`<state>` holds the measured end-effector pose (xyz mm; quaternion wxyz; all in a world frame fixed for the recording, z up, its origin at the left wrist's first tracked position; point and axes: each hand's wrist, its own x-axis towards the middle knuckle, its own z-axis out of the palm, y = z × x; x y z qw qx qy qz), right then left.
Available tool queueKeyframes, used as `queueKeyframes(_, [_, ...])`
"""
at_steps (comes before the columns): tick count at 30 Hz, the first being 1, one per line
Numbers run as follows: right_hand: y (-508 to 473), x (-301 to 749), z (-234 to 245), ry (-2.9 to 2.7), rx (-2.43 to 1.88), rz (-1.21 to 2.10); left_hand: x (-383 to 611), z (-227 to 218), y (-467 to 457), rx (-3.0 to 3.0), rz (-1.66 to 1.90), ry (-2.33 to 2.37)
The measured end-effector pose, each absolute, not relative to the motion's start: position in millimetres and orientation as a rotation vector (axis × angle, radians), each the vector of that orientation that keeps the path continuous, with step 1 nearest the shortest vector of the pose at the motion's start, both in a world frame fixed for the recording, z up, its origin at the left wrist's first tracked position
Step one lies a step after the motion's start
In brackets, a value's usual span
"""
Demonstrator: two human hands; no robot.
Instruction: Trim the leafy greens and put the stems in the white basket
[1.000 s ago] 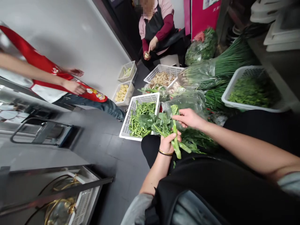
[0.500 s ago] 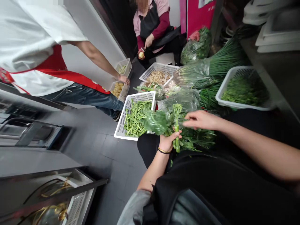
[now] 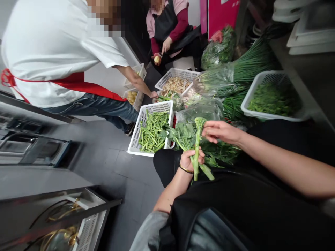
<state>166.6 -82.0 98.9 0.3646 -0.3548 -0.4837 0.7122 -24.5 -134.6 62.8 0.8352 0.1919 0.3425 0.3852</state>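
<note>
My left hand (image 3: 187, 159) is closed around the lower part of a broccolini stalk (image 3: 197, 148), which stands upright with its floret at the top. Broad leaves (image 3: 184, 135) spread left from the same grip, and a cut stem end pokes out below. Beside the floret, my right hand (image 3: 221, 132) has its fingers loosely bent and apart, the tips close to the stalk; whether they touch it cannot be made out. More leafy greens (image 3: 222, 151) lie under the hands, by my lap. Left of them, a white basket (image 3: 134, 141) holds many trimmed green stems (image 3: 154, 130).
A person in a white shirt (image 3: 52, 52) leans in from the left, a hand (image 3: 154, 94) over bagged vegetables. Another person sits behind, peeling a potato (image 3: 157, 60). Bundled green stalks (image 3: 256, 59) and a white basket of herbs (image 3: 244, 104) are at right.
The broccolini stalk has tilted slightly and sits lower in my left hand. My right hand has come closer to its top. The standing person has bent forward, reaching farther right.
</note>
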Motion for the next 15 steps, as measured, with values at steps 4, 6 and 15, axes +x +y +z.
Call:
queueKeyframes(4, [-68.6,150.5,106.2,-1.571,-1.256,1.259,-14.7,66.3,-134.2,0.464,0.859,0.798])
queueKeyframes(6, [-73.4,140.6,101.4,-1.753,-1.354,0.762,-10.5,70.9,-133.9,0.484,0.958,0.879])
queueKeyframes(15, [-102.4,192.0,90.2,-2.583,-1.136,0.841,-20.2,75.4,-127.3,0.429,1.044,0.935])
